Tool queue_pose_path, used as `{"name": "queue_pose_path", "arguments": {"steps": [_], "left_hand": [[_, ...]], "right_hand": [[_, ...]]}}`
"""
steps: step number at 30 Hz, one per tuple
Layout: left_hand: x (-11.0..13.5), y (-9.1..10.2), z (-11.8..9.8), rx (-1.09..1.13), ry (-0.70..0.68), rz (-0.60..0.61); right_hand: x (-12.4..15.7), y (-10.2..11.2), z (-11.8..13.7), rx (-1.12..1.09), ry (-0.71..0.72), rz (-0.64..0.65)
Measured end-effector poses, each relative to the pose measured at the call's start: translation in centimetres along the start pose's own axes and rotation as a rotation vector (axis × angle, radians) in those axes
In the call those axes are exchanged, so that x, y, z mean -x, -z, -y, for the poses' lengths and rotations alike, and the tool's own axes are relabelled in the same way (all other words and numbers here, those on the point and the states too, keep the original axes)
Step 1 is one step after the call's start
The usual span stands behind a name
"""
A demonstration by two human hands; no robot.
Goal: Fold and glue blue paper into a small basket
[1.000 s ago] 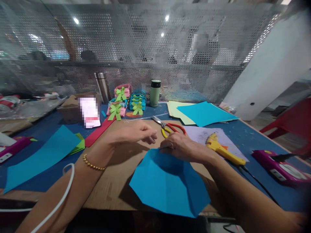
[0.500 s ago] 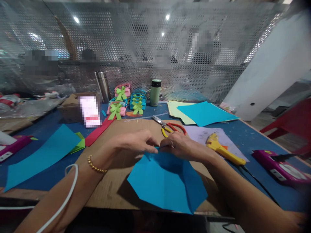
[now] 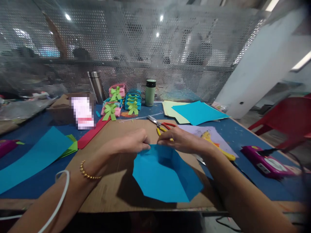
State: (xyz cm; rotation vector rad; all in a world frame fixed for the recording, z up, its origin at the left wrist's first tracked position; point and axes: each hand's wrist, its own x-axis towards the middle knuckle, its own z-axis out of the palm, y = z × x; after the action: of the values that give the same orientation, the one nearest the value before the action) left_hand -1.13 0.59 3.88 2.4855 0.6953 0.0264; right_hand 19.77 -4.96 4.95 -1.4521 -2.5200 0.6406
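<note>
A creased sheet of blue paper rises partly folded off a brown cardboard sheet, its right side and far edge bent upward. My left hand pinches the paper's far left corner between closed fingers. At the far edge, a little to the right, my right hand grips the same paper with thumb and fingers pressed together. Just beyond the right hand lie scissors with red and yellow handles, blades pointing away to the left.
A yellow glue gun lies on lilac paper at right, near a purple power strip. Small paper baskets with green bows, a green tumbler and a steel flask stand behind. Blue paper lies left.
The blue paper's far side now stands up more, and its near edge has shifted away from me. My hands have moved slightly apart along the far edge. The whole view has shifted a little.
</note>
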Motion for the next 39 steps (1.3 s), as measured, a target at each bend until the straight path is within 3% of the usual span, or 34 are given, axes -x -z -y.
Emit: {"name": "queue_pose_path", "arguments": {"steps": [4,8,15,28,39], "left_hand": [[0.0,0.4,0.5,-0.034,0.043,-0.001],[0.1,0.7,0.4,-0.071,0.031,-0.012],[0.5,1.1,0.2,-0.015,-0.015,0.023],[1.0,1.6,0.1,-0.016,-0.007,0.078],[0.7,1.0,0.8,-0.039,-0.038,0.077]], "right_hand": [[0.5,1.2,-0.2,-0.109,-0.073,-0.068],[0.3,0.7,-0.4,0.017,-0.046,-0.015],[-0.1,-0.3,-0.3,0.143,-0.128,0.012],[-0.4,-1.1,-1.7,0.035,-0.063,0.007],[-0.2,-0.7,-1.2,0.055,-0.037,0.054]]}}
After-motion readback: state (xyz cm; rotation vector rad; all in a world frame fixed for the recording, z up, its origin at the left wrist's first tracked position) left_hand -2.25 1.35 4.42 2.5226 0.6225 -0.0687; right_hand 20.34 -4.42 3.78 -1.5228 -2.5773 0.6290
